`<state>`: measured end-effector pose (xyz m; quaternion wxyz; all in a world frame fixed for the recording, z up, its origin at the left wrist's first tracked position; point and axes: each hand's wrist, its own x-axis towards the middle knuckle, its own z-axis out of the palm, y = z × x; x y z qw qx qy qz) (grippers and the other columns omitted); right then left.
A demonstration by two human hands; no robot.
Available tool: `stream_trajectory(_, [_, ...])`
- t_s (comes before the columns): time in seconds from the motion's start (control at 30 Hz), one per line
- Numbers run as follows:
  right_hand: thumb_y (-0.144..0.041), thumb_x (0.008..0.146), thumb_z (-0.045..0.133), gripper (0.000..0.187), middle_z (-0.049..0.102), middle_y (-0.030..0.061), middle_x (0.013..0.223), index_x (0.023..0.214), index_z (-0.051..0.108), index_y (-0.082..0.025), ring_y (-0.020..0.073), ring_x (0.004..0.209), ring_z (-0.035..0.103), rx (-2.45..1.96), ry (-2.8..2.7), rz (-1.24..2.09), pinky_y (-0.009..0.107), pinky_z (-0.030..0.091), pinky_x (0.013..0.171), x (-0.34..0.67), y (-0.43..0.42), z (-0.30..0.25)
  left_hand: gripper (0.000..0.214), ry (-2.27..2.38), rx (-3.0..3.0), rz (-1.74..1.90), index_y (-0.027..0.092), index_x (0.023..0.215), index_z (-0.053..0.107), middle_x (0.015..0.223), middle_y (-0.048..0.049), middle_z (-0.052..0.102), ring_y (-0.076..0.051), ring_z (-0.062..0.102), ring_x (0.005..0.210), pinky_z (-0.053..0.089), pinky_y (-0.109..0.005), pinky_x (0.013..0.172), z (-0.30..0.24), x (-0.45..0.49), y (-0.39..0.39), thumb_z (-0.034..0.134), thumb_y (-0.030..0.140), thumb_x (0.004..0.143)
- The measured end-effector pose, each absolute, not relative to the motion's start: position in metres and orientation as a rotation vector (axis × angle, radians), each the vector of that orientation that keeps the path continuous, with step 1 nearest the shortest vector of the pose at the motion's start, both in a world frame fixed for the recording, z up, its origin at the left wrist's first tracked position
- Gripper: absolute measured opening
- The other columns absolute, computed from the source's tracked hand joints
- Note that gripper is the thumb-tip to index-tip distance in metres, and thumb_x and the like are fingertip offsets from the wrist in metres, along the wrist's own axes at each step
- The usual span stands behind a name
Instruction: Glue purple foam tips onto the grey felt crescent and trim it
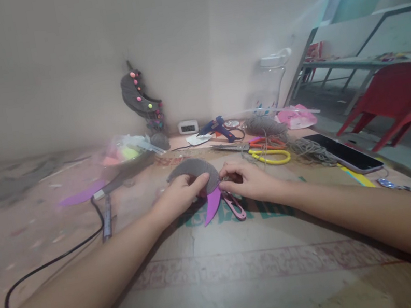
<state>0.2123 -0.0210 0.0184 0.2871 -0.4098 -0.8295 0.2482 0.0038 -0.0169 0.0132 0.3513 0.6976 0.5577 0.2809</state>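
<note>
My left hand (188, 191) grips a crescent shape (194, 169), thumb on top. Most of the crescent is covered in grey yarn wound closely round it, and its lower tip (213, 206) is bare purple. Against the crescent's right edge, my right hand (244, 180) is closed in a pinch. Whatever lies between its fingertips is too small to make out. Just beneath the right hand lies a pair of pink thread snips (235, 207), partly hidden by the fingers.
Behind the hands are scissors with yellow handles (271, 156), a blue glue gun (221, 129), grey yarn (266, 127) and a small clock (188, 127). A phone (343, 152) lies right. Left are a cutter (106, 218) and black cable (50, 263). A decorated grey crescent (136, 94) hangs behind.
</note>
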Motion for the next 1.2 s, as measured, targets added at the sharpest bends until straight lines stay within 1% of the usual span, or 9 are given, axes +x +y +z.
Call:
stream_trajectory(0.17, [-0.030,0.082,0.059,0.015,0.046,-0.0033,0.067,0.077,0.063,-0.017,0.0101,0.060,0.041,-1.131,-2.154,0.727,0.024,0.032,0.056,0.212,-0.021,0.018,0.058,1.422,1.826,0.731,0.017,0.060,0.065,0.063,-0.0056,0.068,-0.019,0.060,0.059,0.039,-0.027,0.055,0.014,0.003,-0.018,0.050,0.070,0.077])
stream_trajectory(0.37, [-0.032,0.082,0.058,0.018,0.051,-0.0025,0.067,0.077,0.064,-0.016,0.0096,0.059,0.044,-1.132,-2.105,0.781,0.022,0.033,0.055,0.211,-0.023,0.018,0.061,1.493,1.831,0.657,0.018,0.070,0.068,0.071,-0.0044,0.069,-0.020,0.062,0.065,0.041,-0.028,0.060,0.008,0.000,-0.016,0.047,0.075,0.075])
stream_trajectory(0.5, [-0.032,0.082,0.058,0.018,0.053,-0.0028,0.064,0.079,0.064,-0.016,0.0103,0.058,0.046,-1.161,-2.073,0.798,0.022,0.034,0.055,0.210,-0.022,0.016,0.062,1.427,1.825,0.677,0.017,0.069,0.066,0.073,-0.0055,0.069,-0.020,0.062,0.068,0.042,-0.028,0.062,0.010,0.002,-0.017,0.045,0.074,0.076])
stream_trajectory(0.7, [-0.033,0.086,0.053,0.020,0.059,0.0005,0.071,0.078,0.063,-0.016,0.0133,0.066,0.053,-1.051,-2.099,0.829,0.025,0.041,0.063,0.212,-0.021,0.017,0.060,1.442,1.798,0.635,0.015,0.074,0.067,0.074,-0.0058,0.070,-0.018,0.060,0.063,0.041,-0.026,0.054,0.016,0.004,-0.020,0.053,0.073,0.072])
stream_trajectory(0.83, [-0.038,0.092,0.046,0.033,0.057,0.0018,0.073,0.073,0.060,-0.017,0.0147,0.073,0.054,-0.948,-2.152,0.804,0.026,0.042,0.068,0.214,-0.020,0.017,0.058,1.429,1.809,0.636,0.015,0.071,0.065,0.067,-0.0039,0.066,-0.015,0.057,0.056,0.038,-0.025,0.050,0.018,0.004,-0.020,0.052,0.072,0.074])
stream_trajectory(0.93, [-0.041,0.093,0.046,0.031,0.060,0.0025,0.079,0.091,0.066,-0.016,0.0150,0.074,0.055,-0.972,-2.060,0.842,0.027,0.044,0.068,0.214,-0.019,0.016,0.057,1.446,1.821,0.646,0.016,0.068,0.064,0.065,-0.0034,0.066,-0.015,0.056,0.056,0.038,-0.026,0.050,0.019,0.004,-0.020,0.052,0.072,0.074])
stream_trajectory(1.03, [-0.040,0.091,0.049,0.036,0.059,0.0013,0.079,0.117,0.060,-0.017,0.0119,0.061,0.051,-1.043,-1.880,0.860,0.025,0.041,0.056,0.215,-0.019,0.015,0.055,1.443,1.813,0.676,0.016,0.065,0.062,0.065,-0.0036,0.066,-0.015,0.057,0.057,0.039,-0.026,0.053,0.019,0.004,-0.019,0.052,0.070,0.076])
stream_trajectory(1.1, [-0.037,0.090,0.049,0.035,0.059,0.0015,0.083,0.118,0.060,-0.018,0.0099,0.055,0.047,-1.087,-1.784,0.791,0.024,0.039,0.051,0.217,-0.019,0.016,0.054,1.444,1.790,0.689,0.016,0.064,0.062,0.064,-0.0034,0.066,-0.015,0.057,0.056,0.038,-0.025,0.052,0.019,0.004,-0.019,0.052,0.069,0.076])
stream_trajectory(1.2, [-0.030,0.089,0.049,0.026,0.060,0.0013,0.082,0.103,0.067,-0.019,0.0094,0.057,0.047,-1.126,-1.747,0.621,0.024,0.040,0.054,0.220,-0.018,0.019,0.053,1.446,1.770,0.695,0.017,0.063,0.060,0.062,-0.0029,0.065,-0.015,0.056,0.054,0.037,-0.025,0.050,0.019,0.004,-0.019,0.053,0.068,0.076])
